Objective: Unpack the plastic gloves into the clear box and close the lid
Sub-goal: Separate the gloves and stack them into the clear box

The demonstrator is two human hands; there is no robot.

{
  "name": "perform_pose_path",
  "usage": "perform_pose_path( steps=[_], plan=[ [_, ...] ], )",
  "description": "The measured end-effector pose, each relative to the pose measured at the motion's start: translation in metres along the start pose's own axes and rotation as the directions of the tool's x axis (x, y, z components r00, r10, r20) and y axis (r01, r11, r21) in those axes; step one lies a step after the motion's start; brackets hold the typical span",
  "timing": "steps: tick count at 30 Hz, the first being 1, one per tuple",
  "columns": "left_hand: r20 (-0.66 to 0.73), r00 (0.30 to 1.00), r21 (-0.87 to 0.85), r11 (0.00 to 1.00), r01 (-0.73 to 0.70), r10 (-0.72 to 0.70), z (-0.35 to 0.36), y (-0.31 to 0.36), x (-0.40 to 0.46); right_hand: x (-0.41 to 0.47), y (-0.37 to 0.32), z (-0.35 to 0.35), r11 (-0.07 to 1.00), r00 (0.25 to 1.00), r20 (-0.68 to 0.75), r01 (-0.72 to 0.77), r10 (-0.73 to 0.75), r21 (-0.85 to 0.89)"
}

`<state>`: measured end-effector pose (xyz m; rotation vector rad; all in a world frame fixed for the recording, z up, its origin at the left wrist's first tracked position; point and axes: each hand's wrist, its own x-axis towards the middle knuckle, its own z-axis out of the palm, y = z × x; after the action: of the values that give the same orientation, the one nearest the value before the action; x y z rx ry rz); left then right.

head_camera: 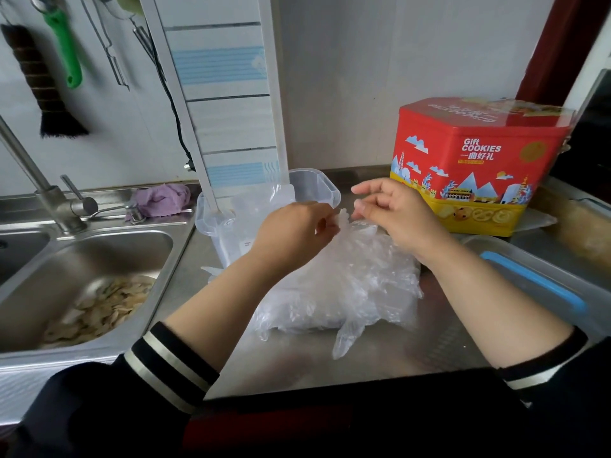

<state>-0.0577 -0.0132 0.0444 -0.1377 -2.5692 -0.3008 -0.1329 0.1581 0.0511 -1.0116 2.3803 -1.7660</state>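
Plastic gloves (337, 285), bundled in a thin clear bag, lie on the steel bench (380, 355) in front of the clear box (317, 186), which stands open at the back beside the sink (99, 259). The left hand (294, 233) pinches the bag's gathered top between thumb and fingertips; the right hand (393, 209) hovers just beside that knot, fingers loosely curled, and whether it has hold of the film cannot be told. One glove finger pokes out at the bundle's near edge. The load looks feather-light, limp and slippery, likely to spill or cling once freed, so the twisted neck seems the surest place to work it open, and a whole-handful grip best for lifting the stack. A blue-edged lid (535, 282) waits at right, near a red cookie tin (479, 160).
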Motion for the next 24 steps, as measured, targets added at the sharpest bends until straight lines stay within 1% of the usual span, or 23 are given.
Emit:
perform_pose_path(
  steps=[2, 4, 6, 8, 10, 13, 15, 16, 17, 20, 21, 22, 24],
  plan=[
    [-0.006, 1.0, 0.011, 1.0, 0.024, -0.024, 0.001, -0.001, 0.001, -0.001, 0.002, -0.001, 0.999, 1.0, -0.016, 0.004, -0.005, -0.053],
    [-0.045, 0.996, -0.045, 0.997, 0.07, -0.072, -0.002, -0.001, 0.002, -0.002, 0.004, -0.004, 0.987, 0.999, 0.031, -0.027, 0.032, -0.156],
    [-0.086, 0.987, -0.184, 0.976, 0.119, -0.137, -0.008, -0.002, 0.002, -0.005, 0.004, -0.008, 0.969, 0.989, 0.101, -0.079, 0.105, -0.235],
    [-0.11, 0.974, -0.322, 0.934, 0.152, -0.197, -0.012, -0.005, 0.002, -0.005, 0.004, -0.011, 0.951, 0.974, 0.145, -0.13, 0.175, -0.279],
    [-0.109, 0.963, -0.435, 0.883, 0.175, -0.245, -0.016, -0.006, 0.0, -0.005, 0.006, -0.013, 0.944, 0.965, 0.167, -0.145, 0.201, -0.298],
    [-0.036, 0.954, -0.648, 0.734, 0.206, -0.299, -0.021, -0.004, -0.003, -0.005, 0.01, -0.011, 0.968, 0.983, 0.125, -0.101, 0.132, -0.232],
    [0.029, 0.945, -0.72, 0.648, 0.247, -0.327, -0.022, -0.003, -0.004, -0.004, 0.011, -0.009, 0.987, 0.993, 0.066, -0.09, 0.099, -0.133],
    [0.054, 0.943, -0.729, 0.633, 0.262, -0.328, -0.022, -0.004, -0.004, -0.004, 0.01, -0.008, 0.993, 0.995, 0.039, -0.089, 0.093, -0.074],
    [0.069, 0.942, -0.719, 0.638, 0.275, -0.328, -0.022, -0.006, -0.005, -0.004, 0.007, -0.007, 0.996, 0.996, 0.01, -0.091, 0.091, -0.016],
    [0.078, 0.934, -0.658, 0.685, 0.312, -0.349, -0.023, -0.011, -0.006, -0.001, 0.001, -0.008, 0.995, 0.993, -0.096, -0.067, 0.075, 0.078],
    [0.055, 0.933, -0.68, 0.672, 0.296, -0.355, -0.024, -0.012, -0.006, 0.0, -0.002, -0.009, 0.995, 0.991, -0.116, -0.055, 0.064, 0.079],
    [0.025, 0.929, -0.721, 0.637, 0.272, -0.369, -0.024, -0.013, -0.006, 0.0, -0.004, -0.009, 0.996, 0.992, -0.119, -0.038, 0.047, 0.079],
    [-0.016, 0.917, -0.792, 0.565, 0.232, -0.398, -0.026, -0.016, -0.004, 0.001, -0.005, -0.01, 0.997, 0.996, -0.09, -0.019, 0.025, 0.069]
  ],
)
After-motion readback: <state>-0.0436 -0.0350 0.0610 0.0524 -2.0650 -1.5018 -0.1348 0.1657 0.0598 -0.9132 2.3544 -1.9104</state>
